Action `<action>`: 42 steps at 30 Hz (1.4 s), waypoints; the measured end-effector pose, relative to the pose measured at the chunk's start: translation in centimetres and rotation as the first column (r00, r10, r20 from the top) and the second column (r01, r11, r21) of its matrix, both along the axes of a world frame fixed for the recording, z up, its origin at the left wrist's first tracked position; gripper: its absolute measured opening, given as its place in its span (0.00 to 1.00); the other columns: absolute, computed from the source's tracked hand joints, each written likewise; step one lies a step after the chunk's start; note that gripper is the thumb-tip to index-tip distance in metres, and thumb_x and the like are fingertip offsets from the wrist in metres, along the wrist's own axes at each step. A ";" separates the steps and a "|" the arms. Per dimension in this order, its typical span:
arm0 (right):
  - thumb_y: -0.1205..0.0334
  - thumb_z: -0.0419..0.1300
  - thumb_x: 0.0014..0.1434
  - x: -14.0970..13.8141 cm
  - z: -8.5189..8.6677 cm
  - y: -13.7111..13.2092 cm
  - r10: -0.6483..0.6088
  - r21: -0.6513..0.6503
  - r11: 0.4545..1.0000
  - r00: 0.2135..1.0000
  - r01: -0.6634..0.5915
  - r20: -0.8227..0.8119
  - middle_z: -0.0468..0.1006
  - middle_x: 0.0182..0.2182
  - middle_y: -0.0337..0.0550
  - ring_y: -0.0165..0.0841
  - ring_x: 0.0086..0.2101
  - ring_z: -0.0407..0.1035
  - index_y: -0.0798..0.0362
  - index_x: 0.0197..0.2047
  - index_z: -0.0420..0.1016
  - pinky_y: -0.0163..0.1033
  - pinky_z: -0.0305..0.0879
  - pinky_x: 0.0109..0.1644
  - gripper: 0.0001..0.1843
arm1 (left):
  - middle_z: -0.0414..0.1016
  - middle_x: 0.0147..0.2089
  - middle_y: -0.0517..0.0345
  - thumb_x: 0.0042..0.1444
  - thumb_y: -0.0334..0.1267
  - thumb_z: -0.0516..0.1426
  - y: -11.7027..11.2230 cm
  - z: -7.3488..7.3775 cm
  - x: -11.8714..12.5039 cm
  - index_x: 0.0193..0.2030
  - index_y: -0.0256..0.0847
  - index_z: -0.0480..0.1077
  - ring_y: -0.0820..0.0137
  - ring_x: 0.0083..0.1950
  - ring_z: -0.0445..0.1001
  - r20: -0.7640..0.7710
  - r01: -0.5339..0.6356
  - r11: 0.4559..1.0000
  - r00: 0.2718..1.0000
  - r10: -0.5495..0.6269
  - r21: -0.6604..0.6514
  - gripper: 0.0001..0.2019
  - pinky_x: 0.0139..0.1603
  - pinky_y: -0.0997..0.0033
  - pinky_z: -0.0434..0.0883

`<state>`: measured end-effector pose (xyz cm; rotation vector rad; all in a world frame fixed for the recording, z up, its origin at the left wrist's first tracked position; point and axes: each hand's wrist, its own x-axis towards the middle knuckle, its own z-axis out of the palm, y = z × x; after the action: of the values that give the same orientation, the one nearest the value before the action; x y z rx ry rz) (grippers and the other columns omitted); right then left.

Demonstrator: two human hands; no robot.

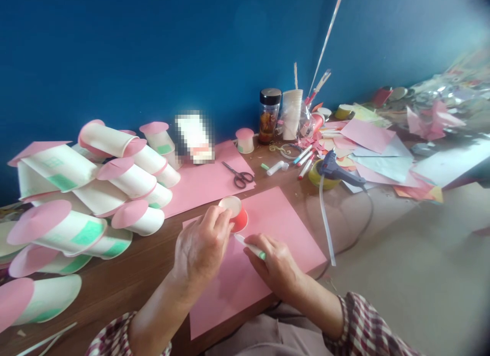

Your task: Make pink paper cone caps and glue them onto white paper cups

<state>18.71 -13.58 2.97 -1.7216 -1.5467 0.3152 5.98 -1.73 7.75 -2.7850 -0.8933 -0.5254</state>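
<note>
My left hand [204,238] is closed, its fingers pinching the rim of a short red round object [240,221] with a pale whitish inside. Whether that is a cup or a tape roll, I cannot tell. It is at the far part of a pink paper sheet [283,218]. Between the fingers of my right hand [277,261] is a white marker [252,247] with a green end. Its tip points at the base of the red object, above the sheet; contact is not clear. Beyond my hands, black scissors [242,179] lie on a second pink sheet [191,187].
Paper-cup houses [126,177] with pink roofs are piled at left. Behind stand a black-lidded jar [269,116] and stacked white cups [292,113]. A glue gun [337,168] rests on a yellow tape roll [319,175], its cord trailing at right. Paper scraps [367,135] spread beyond.
</note>
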 end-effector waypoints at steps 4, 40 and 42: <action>0.62 0.54 0.63 0.7 0.2 -0.1 -0.012 -0.018 1.000 0.999 0.012 -0.034 0.79 0.35 0.46 0.35 0.35 0.74 0.54 0.42 0.70 0.38 0.69 0.39 0.07 | 0.74 0.40 0.59 0.62 0.38 0.52 0.0 0.1 0.0 0.48 0.44 0.70 0.73 0.35 0.75 -0.014 -0.008 1.000 1.000 0.007 -0.007 0.10 0.31 0.71 0.63; 0.53 0.58 0.59 3.7 -1.2 -1.6 -0.335 0.021 0.849 0.569 0.528 -0.751 0.75 0.23 0.38 0.27 0.24 0.69 0.55 0.38 0.71 0.32 0.67 0.29 0.12 | 0.66 0.55 0.45 0.49 0.39 0.62 5.4 2.7 -2.2 0.60 0.39 0.58 0.59 0.50 0.70 0.601 -0.109 0.981 0.778 0.183 -0.158 0.31 0.46 0.60 0.73; 0.53 0.58 0.58 3.8 -1.1 -1.7 -0.336 0.021 0.842 0.556 0.538 -0.760 0.74 0.22 0.38 0.27 0.23 0.68 0.55 0.37 0.71 0.32 0.65 0.28 0.13 | 0.66 0.55 0.44 0.50 0.38 0.62 5.7 2.9 -2.1 0.60 0.38 0.58 0.59 0.51 0.69 0.582 -0.111 0.988 0.799 0.154 -0.108 0.31 0.46 0.60 0.73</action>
<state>22.50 -15.30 1.84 -1.4362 -0.4922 0.4531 3.86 4.01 10.67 -2.6060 -1.2231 -1.4098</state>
